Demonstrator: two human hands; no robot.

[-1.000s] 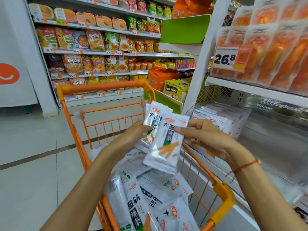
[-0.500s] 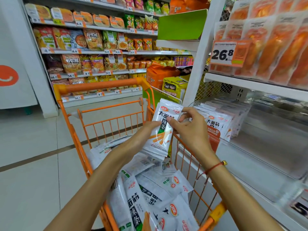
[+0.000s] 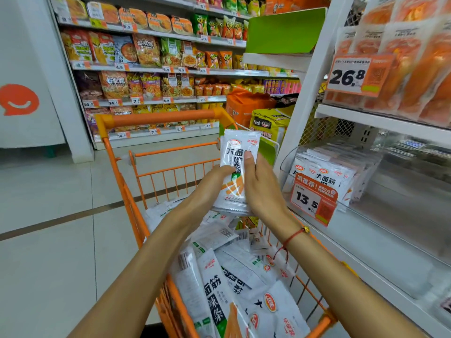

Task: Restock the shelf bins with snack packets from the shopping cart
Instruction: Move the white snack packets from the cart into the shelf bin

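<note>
You've squared the stack up. A sec ago the packets were fanned out and tilted between your hands; now they sit upright as one neat bundle of snack packets (image 3: pixel 238 172), held above the orange shopping cart (image 3: pixel 161 119) and a bit higher and nearer the shelf than before. Your left hand (image 3: pixel 211 185) is curled round the bundle's left edge, your right hand (image 3: pixel 262 189) wraps the right side w/ the thumb pressed flat on the front face, so both are clamped on the stack, none loose. My read: alignment's done and the bundle is ready to go into the clear shelf bin (image 3: pixel 324 172) just to your right, which already holds the same white packets standing in a row. Plenty more packets (image 3: pixel 234 276) lie heaped in the cart, so restocking is early-to-mid at best.

Writing you can read — front packet shows big black chars 大面筋 w/ 辣条 partly behind your thumb, plus a red oval logo at top; the logo text is too small to tell. Cart packets repeat 面筋 / 辣条. The orange price tag (image 3: pixel 313 201) on the bin says 13.5, w/ "RECOMMEND" and 推荐 on top. The upper price tag (image 3: pixel 353 74) reads 26.8, in front of orange vacuum packs (image 3: pixel 419 69). Far-aisle tags show 6.9, 7.5 and 14-something — the rest is blurred.
</note>
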